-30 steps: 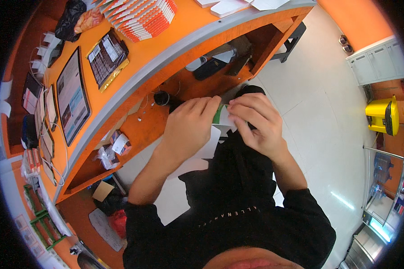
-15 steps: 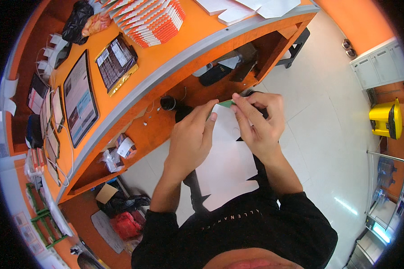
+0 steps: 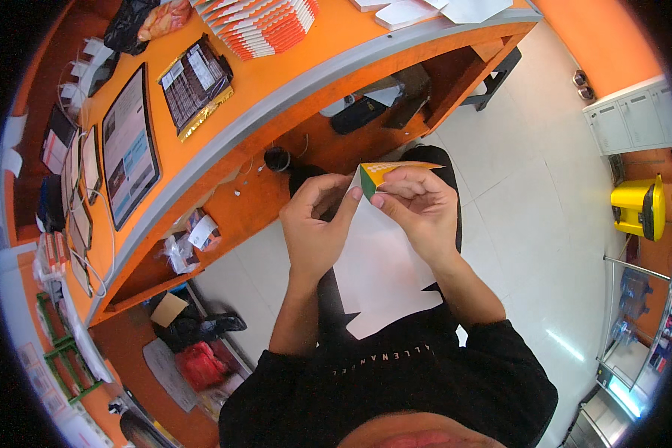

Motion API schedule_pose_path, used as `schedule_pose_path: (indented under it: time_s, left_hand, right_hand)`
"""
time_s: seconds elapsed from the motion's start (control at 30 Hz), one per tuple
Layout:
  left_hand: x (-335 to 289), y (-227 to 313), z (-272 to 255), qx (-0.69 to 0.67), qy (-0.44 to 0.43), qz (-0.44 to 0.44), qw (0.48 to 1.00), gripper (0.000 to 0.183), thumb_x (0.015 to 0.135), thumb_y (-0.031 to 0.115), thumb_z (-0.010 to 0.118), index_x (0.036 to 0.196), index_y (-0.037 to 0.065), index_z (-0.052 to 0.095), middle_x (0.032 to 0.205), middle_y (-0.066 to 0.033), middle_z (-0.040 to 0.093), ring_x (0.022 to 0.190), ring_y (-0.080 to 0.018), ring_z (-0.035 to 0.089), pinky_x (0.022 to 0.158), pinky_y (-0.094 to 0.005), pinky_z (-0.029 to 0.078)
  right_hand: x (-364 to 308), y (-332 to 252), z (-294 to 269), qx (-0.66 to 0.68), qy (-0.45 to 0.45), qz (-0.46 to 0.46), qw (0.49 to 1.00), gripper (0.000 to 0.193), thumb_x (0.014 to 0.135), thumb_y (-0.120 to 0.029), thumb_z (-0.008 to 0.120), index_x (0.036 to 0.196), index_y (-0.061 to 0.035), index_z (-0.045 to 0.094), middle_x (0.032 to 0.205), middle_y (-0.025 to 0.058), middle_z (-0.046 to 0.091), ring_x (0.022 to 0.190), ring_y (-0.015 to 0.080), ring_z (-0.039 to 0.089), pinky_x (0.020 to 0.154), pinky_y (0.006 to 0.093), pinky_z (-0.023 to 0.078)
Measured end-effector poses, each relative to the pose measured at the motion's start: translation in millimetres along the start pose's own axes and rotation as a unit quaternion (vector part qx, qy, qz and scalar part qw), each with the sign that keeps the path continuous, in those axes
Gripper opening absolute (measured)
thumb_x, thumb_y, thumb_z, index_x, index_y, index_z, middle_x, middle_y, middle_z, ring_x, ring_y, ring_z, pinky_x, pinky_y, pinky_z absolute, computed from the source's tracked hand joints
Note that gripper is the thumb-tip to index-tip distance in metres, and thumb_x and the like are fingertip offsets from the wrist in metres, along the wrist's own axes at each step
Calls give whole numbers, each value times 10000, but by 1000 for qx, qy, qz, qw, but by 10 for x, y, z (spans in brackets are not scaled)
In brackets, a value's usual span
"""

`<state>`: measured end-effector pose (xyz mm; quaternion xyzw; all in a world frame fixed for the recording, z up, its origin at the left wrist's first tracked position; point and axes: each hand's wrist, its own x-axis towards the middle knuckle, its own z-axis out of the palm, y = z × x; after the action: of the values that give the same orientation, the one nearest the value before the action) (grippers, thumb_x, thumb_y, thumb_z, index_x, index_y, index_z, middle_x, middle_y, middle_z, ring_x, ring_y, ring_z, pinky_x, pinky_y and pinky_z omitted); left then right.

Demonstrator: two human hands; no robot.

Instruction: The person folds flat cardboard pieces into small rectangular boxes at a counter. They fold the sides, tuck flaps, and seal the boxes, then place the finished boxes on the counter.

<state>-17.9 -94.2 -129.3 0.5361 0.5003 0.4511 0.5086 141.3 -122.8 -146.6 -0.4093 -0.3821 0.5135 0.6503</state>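
A flat die-cut carton blank (image 3: 381, 261) lies over my lap, its white inner face up and notched flaps at the end near my body. At its far end, part of the card is folded up and shows a yellow and green printed side. My left hand (image 3: 319, 228) pinches the left edge beside the green corner, thumb on the white face. My right hand (image 3: 423, 216) grips the folded yellow and green part, with its thumb and fingers closed on it. Some fingertips of both hands are hidden by the card.
On the orange counter (image 3: 276, 82) ahead and left are a stack of orange-and-white folded cartons (image 3: 265, 26), a tablet-like screen (image 3: 131, 145) and a dark packet (image 3: 196, 88). White card pieces (image 3: 470, 9) lie at its far end. A yellow bin (image 3: 638, 209) stands right.
The far end of the carton blank has folded up, so its yellow and green side now shows. My right hand has moved slightly down and closed on the fold; my left hand stays near its edge.
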Motion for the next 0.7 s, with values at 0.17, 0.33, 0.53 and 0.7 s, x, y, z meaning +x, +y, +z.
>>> schedule_pose_path:
  time_s: [0.17, 0.33, 0.53, 0.7]
  left_hand:
    - [40, -87, -11, -22, -9, 66, 998, 145, 873, 11, 761, 1000, -34, 706, 1070, -130, 681, 974, -159, 682, 835, -279, 543]
    - [59, -108, 13, 16, -8, 143, 990, 150, 847, 23, 780, 980, -14, 721, 1055, -129, 679, 981, -193, 669, 856, -305, 518]
    - [4, -67, -16, 61, -6, 171, 983, 136, 834, 10, 778, 963, -4, 737, 1057, -123, 680, 986, -215, 675, 862, -308, 519]
    - [-32, -5, -26, 113, 2, 186, 976, 128, 823, -11, 767, 950, -1, 746, 1065, -120, 684, 986, -212, 684, 853, -309, 532]
  right_hand:
    - [39, 7, -6, -23, -9, -23, 999, 316, 845, 99, 742, 1127, 5, 637, 1097, 116, 722, 1037, 177, 706, 937, 316, 570]
    - [16, 36, -29, -16, -13, -29, 999, 327, 844, 111, 735, 1134, 10, 622, 1121, 124, 716, 1049, 188, 701, 950, 326, 570]
    - [-4, 87, -67, 26, -34, -23, 999, 339, 844, 140, 714, 1142, 17, 610, 1156, 140, 704, 1085, 194, 687, 962, 341, 568]
    - [8, 136, -81, 43, -44, -23, 998, 340, 839, 149, 712, 1137, 19, 612, 1171, 144, 700, 1100, 205, 682, 966, 338, 571]
